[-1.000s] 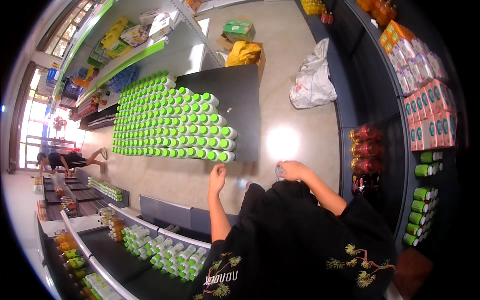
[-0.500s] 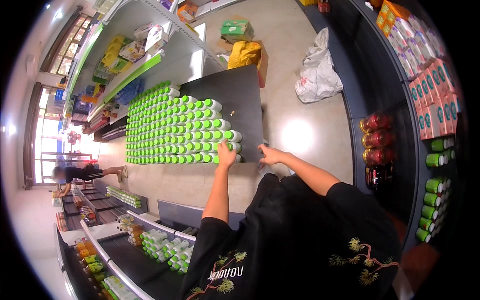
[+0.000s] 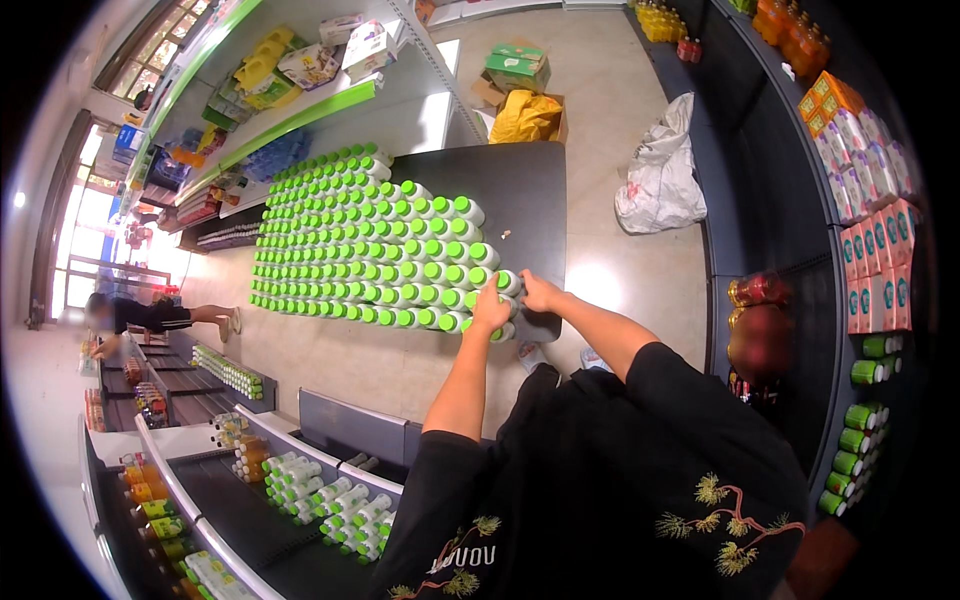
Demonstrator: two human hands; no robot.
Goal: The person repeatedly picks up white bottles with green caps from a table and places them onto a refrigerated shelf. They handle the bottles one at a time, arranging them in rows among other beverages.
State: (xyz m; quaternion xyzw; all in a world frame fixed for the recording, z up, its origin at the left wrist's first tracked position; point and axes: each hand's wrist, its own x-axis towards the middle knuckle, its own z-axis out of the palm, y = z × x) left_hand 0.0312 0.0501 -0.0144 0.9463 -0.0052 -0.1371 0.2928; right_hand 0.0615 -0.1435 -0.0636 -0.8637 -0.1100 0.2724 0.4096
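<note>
Many white bottles (image 3: 420, 249) with green caps stand packed in slanting rows on a dark tabletop (image 3: 450, 172). My left hand (image 3: 489, 308) is at the near right corner of the block, its fingers closed around a green-capped bottle (image 3: 508, 283). From the right, my right hand (image 3: 541, 293) meets the same bottle, with curled fingers against its side. The two hands are close together there. The fingertips of both are partly hidden among the bottles.
A shelf unit (image 3: 345, 97) with packaged goods borders the table's far left. Beyond stand a green carton (image 3: 518, 68) and a yellow bag (image 3: 526, 117). A white sack (image 3: 660, 180) lies before dark shelving. Another person (image 3: 150, 315) bends over shelves at left.
My right hand has moved from beside the table edge onto the end bottle. My left hand has shifted along the same corner. The view has turned slightly.
</note>
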